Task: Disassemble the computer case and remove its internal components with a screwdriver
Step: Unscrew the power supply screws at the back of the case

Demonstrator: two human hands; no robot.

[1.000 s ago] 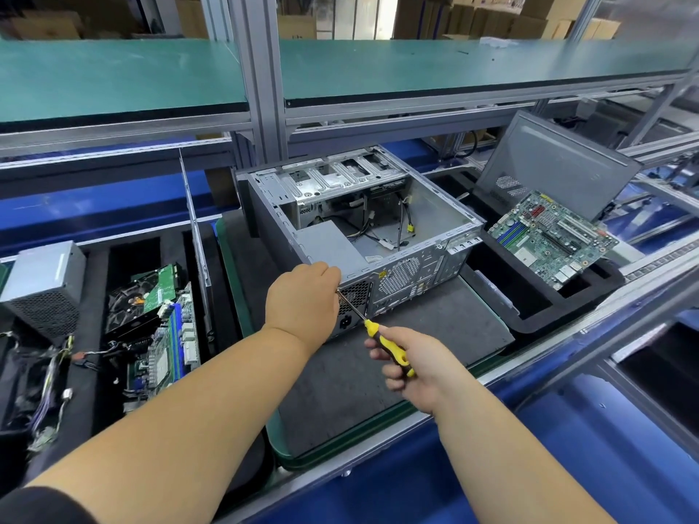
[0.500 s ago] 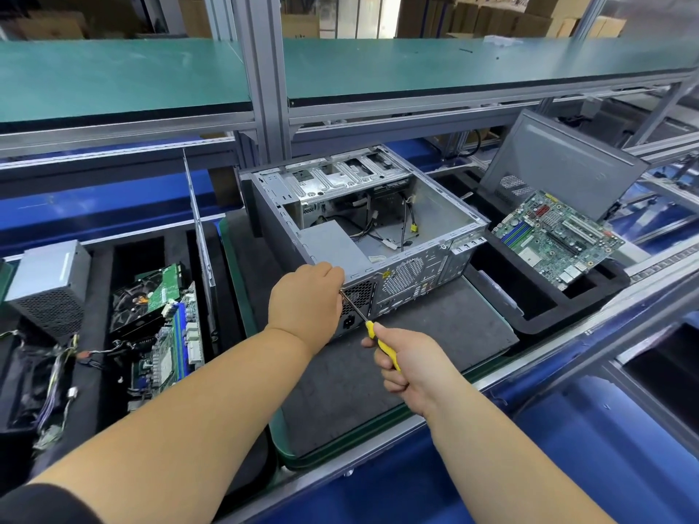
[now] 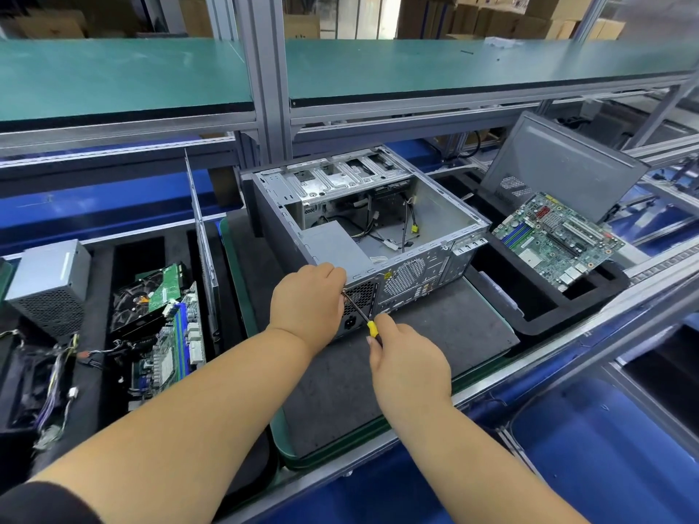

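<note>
The left hand (image 3: 308, 302) lies curled against the near rear corner of the computer case (image 3: 368, 228), knuckles up; its fingertips are hidden behind the hand, so whether they pinch a screw or only steady the shaft cannot be told. The right hand (image 3: 406, 363) grips the screwdriver (image 3: 361, 312) — only a short yellow stub of handle shows above the fingers, the rest is buried in the fist. The thin shaft slants up and left, and its tip disappears at the left hand's fingers, against the case's rear panel beside the vented power supply grille.

The case sits open-topped on a dark grey mat (image 3: 435, 334), cables loose inside; the drive cage at the far end is partly in shadow. To the right a motherboard (image 3: 556, 236) lies tilted on a black foam tray (image 3: 567, 308), with a grey side panel (image 3: 559, 172) leaning behind it. On the left, a power supply unit (image 3: 49, 285) and a stack of boards (image 3: 166, 330) sit in another tray, the wiring at the left edge cut off.

Against half a second ago, the right hand has slid up the handle and turned over it, so much less yellow shows; the left hand stays at the same corner, and the case has not moved
</note>
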